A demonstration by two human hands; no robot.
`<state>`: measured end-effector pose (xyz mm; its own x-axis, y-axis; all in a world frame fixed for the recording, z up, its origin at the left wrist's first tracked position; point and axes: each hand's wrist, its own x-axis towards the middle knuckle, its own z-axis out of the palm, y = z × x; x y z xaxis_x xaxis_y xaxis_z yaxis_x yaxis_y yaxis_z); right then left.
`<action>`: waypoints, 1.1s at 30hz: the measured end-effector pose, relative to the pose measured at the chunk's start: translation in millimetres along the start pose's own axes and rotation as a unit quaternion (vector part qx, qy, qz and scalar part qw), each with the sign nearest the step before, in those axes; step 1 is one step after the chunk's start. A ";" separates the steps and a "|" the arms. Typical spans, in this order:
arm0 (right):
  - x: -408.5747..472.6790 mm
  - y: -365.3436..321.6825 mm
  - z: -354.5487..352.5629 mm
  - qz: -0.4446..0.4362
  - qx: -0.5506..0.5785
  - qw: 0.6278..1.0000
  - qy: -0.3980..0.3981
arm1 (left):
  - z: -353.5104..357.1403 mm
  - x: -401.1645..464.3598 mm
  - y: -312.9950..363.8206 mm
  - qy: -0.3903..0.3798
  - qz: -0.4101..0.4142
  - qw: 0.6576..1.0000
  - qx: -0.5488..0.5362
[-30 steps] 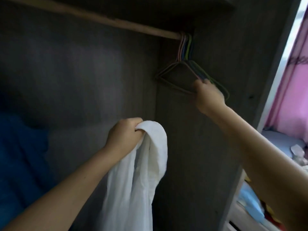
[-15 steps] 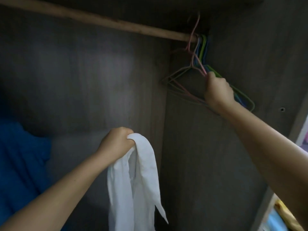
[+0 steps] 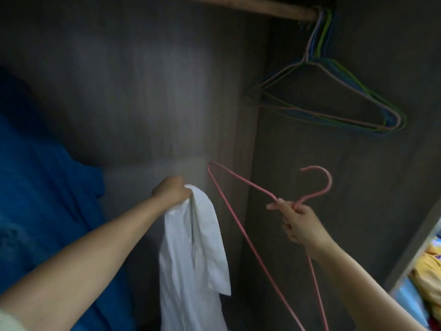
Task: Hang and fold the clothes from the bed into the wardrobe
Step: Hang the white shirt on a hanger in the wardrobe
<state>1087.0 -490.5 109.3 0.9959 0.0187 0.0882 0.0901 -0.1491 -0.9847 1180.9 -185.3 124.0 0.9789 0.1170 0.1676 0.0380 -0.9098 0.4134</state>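
While both arms reach into a dark wooden wardrobe (image 3: 143, 80), each of the two hands grasps one thing. The left hand (image 3: 172, 191) is clenched around the bunched top of one white garment (image 3: 193, 254), which hangs straight down from the fist, below and left of the rail's far end. The right hand (image 3: 297, 222), wrist bent upward, pinches the neck of one pink wire hanger (image 3: 238, 225) just under its hook; the hanger is off the wooden rail (image 3: 262, 7) and tilted, its hook pointing up and its triangle slanting down beside the garment, close to it but apart. A bunch of several thin hangers (image 3: 334, 103), pink, green and blue, too tightly stacked to count, hangs at the rail's right end against the side wall. Left of them the rail is bare, with open room beneath it. One blue cloth (image 3: 43, 187) fills the space far left of the garment.
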 end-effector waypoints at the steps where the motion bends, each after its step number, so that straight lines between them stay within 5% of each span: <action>1: -7.8 2.3 0.1 0.007 0.012 1.000 -0.018 | 0.9 2.0 -8.4 0.003 -0.032 0.999 0.008; 5: -32.2 -4.6 3.1 0.045 -0.006 0.993 -0.110 | 2.4 7.8 -27.3 0.001 -0.075 0.997 -0.008; 10: -51.7 -14.2 32.7 0.073 -0.062 0.990 -0.099 | -4.4 -1.6 -1.3 0.014 -0.037 0.999 -0.032; 15: -58.3 -20.3 63.3 0.056 -0.017 0.997 -0.052 | -13.7 -50.9 45.3 -0.041 0.149 0.987 0.038; 19: -63.4 -23.5 74.4 0.020 0.013 0.998 -0.060 | -33.7 -86.0 53.1 -0.172 0.311 0.932 0.077; 21: -64.7 -25.2 75.0 -0.007 0.032 0.997 -0.073 | -53.9 -87.5 50.2 -0.130 0.354 0.916 0.137; 24: -64.3 -27.7 69.2 -0.022 0.126 0.974 -0.187 | -71.6 -77.4 49.3 -0.004 0.406 0.884 0.231; 27: -56.7 -25.0 54.7 0.005 0.262 0.899 -0.351 | -77.5 -70.5 51.0 0.030 0.456 0.869 0.191; 29: -49.7 -18.6 46.4 0.030 0.262 0.910 -0.319 | -79.3 -68.3 50.3 0.051 0.472 0.865 0.164; 31: -46.0 -3.2 52.1 0.033 0.137 0.970 -0.196 | -79.6 -69.4 49.8 0.049 0.463 0.875 0.131; 33: -46.7 11.6 73.1 0.019 -0.006 0.988 -0.150 | -74.6 -71.2 52.0 0.042 0.454 0.882 0.119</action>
<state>1041.2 -420.9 82.8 0.9524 0.3050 0.0006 0.0542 -0.1674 -0.9844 1098.3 -211.3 200.3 0.6098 -0.6831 0.4018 -0.7031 -0.7003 -0.1234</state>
